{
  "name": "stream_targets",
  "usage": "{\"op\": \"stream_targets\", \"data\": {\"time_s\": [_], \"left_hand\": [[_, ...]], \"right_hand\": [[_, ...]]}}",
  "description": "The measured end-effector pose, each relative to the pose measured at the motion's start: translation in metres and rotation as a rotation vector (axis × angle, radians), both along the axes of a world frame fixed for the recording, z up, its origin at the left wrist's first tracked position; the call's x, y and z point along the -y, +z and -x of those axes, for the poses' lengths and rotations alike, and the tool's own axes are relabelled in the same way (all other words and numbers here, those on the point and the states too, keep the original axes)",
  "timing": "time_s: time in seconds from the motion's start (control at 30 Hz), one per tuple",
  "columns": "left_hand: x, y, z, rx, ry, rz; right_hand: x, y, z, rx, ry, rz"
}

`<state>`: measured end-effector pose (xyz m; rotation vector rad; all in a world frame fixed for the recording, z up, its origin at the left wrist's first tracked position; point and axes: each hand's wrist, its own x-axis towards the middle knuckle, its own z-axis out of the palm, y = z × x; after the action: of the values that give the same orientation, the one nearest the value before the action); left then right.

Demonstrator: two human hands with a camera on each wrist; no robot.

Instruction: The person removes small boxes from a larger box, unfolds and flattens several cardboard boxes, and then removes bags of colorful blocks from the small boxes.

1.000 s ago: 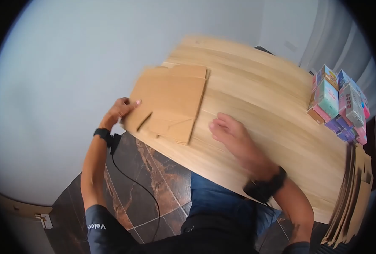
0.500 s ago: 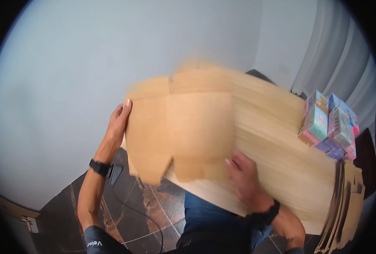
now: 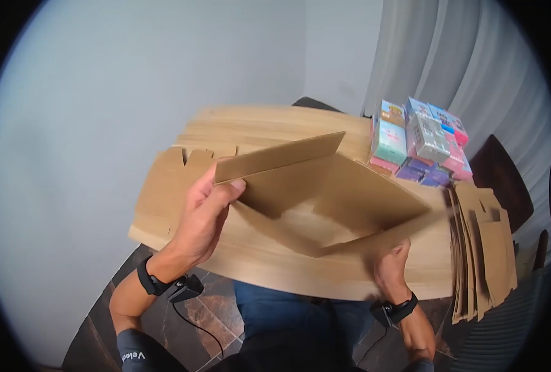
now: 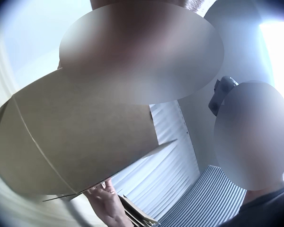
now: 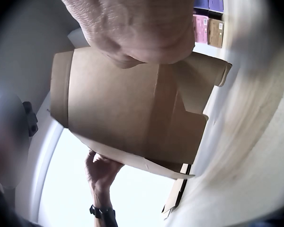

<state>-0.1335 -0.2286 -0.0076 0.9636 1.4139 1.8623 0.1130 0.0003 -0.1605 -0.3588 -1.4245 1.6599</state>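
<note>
A brown cardboard box, spread into a four-sided sleeve with open ends, is held tilted over the wooden table. At its left corner my left hand grips the panel below a folded flap, thumb on the inner side. My right hand holds the near right edge from below, its fingers partly hidden by the cardboard. The right wrist view shows the box's outer panel and side flaps, with the left hand at the opposite edge.
Another flat carton lies on the table's left side. Several small colourful boxes are stacked at the back right. Folded cartons lean in a bundle at the right edge, near a dark chair.
The flat carton has been lifted off the table's left side and opened into a sleeve. My right hand has come onto its edge. The head view has turned right.
</note>
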Motion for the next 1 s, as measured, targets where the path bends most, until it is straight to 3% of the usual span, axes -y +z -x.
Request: {"op": "stream_targets", "data": {"time_s": [0.17,0.23,0.3,0.37,0.47,0.63,0.73,0.8,0.83,0.9,1.0], "left_hand": [[-0.009,-0.002,-0.024,-0.051,-0.058,0.114],[-0.017,-0.001,-0.027,-0.281,-0.022,0.175],[-0.024,0.004,-0.025,-0.273,-0.006,0.255],[-0.037,0.005,-0.026,-0.101,0.085,0.266],[-0.038,-0.014,-0.005,-0.036,-0.001,0.19],[-0.031,-0.017,-0.001,0.037,0.007,0.231],[-0.024,-0.017,0.014,0.144,-0.054,0.176],[-0.022,-0.022,0.029,0.121,-0.046,0.192],[-0.021,-0.025,0.037,0.118,-0.041,0.2],[-0.021,-0.026,0.049,0.081,-0.058,0.245],[-0.029,-0.023,0.051,-0.017,-0.11,0.199]], "right_hand": [[0.012,0.004,-0.002,0.147,0.032,0.189],[0.017,0.005,-0.003,0.194,0.039,0.24],[0.022,0.007,-0.003,0.232,0.031,0.269],[0.024,0.009,-0.002,0.263,-0.013,0.292],[0.018,0.01,0.012,0.03,-0.009,0.043],[0.026,0.017,0.008,0.034,0.017,0.047],[0.045,0.027,0.0,0.006,-0.07,-0.131],[0.052,0.039,-0.008,-0.021,-0.202,-0.573],[0.05,0.046,-0.012,-0.034,-0.216,-0.568],[0.044,0.056,-0.024,0.035,-0.385,-0.797],[0.02,0.076,-0.026,-0.025,-0.55,-0.844]]}}
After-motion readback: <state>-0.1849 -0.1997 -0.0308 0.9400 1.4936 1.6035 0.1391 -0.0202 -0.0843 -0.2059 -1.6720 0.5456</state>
